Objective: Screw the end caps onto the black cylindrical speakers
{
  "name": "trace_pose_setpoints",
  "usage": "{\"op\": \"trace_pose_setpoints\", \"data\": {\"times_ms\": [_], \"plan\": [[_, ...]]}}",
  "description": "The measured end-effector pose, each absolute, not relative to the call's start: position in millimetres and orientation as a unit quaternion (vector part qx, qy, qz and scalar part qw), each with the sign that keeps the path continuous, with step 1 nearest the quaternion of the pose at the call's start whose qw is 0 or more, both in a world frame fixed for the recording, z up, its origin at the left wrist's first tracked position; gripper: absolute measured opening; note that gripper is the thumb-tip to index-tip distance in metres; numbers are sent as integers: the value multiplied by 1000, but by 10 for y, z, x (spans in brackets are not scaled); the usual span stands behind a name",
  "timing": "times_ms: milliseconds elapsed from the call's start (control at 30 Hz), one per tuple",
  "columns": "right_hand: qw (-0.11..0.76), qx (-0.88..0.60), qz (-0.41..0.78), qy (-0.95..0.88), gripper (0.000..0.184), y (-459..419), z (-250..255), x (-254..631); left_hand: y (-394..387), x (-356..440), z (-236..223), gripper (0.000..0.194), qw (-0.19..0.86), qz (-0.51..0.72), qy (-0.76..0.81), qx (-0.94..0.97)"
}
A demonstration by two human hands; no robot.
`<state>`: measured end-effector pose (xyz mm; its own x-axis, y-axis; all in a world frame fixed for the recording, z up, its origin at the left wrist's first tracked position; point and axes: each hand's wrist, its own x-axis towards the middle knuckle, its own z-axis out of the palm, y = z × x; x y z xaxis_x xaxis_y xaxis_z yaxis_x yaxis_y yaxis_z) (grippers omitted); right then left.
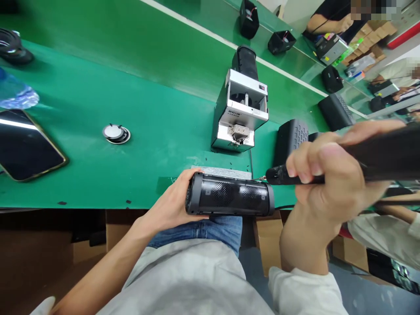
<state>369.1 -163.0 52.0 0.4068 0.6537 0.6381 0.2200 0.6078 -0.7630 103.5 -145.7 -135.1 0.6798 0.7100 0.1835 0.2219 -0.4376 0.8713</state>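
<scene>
My left hand [172, 202] grips the left end of a black cylindrical speaker [229, 194] with a perforated grille, holding it level at the front edge of the green bench. My right hand [328, 179] is closed around a black electric screwdriver [370, 159]. The screwdriver's tip [264, 177] points left and sits at the speaker's upper right end. A silver screw feeder machine [241, 111] stands on the bench just behind the speaker.
A phone [26, 146] and a plastic bottle [16, 92] lie at the left, and a small round speaker part [116, 133] sits mid-bench. Black speaker housings [290, 138] stand right of the feeder. Other people work at the far right. Cardboard boxes [269, 238] sit under the bench.
</scene>
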Motion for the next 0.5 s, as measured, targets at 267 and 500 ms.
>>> {"op": "trace_pose_setpoints", "data": {"times_ms": [267, 500], "plan": [[732, -437, 149, -501, 34, -1757, 448, 3651, -1472, 1040, -1322, 117, 457, 272, 294, 794], [736, -440, 144, -494, 36, -1765, 370, 3698, -1473, 1042, -1315, 116, 461, 267, 291, 795]]}}
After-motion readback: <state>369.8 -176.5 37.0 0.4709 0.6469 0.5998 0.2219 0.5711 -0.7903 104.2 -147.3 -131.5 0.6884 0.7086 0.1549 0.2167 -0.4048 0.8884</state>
